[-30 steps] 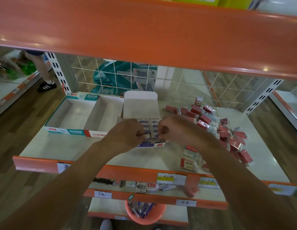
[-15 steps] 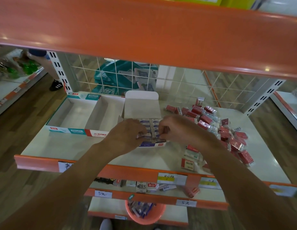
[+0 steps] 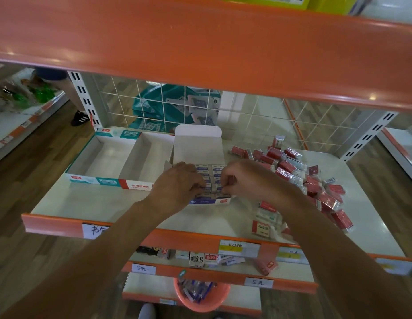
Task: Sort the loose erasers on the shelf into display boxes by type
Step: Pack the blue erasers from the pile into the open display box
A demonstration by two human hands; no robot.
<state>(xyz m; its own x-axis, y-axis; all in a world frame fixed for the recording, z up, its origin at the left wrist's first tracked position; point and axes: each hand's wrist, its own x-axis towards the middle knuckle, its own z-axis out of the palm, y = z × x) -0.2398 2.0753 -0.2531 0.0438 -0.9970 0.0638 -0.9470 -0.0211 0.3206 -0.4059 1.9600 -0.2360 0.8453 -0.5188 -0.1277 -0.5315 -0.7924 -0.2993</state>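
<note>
A handwritten price tag [image 3: 144, 268] on the lower rail [image 3: 211, 273], at seven o'clock, reads "5元"; another tag [image 3: 259, 282] at five o'clock matches. A small carton [image 3: 196, 259] at six o'clock shows "20". The red-fronted display box [image 3: 136, 186], at eight o'clock, reads "2B".

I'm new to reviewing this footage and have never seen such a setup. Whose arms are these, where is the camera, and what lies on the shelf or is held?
No machine here: a person wears a camera on the head, looking down at their own bare arms. The left hand and right hand meet over an open blue-and-white display box packed with erasers. Their fingers curl onto the front rows, but whether they pinch one is unclear. On the shelf, a teal-trimmed box and a red-trimmed box sit empty to the left, and loose red-wrapped erasers lie piled to the right.
</note>
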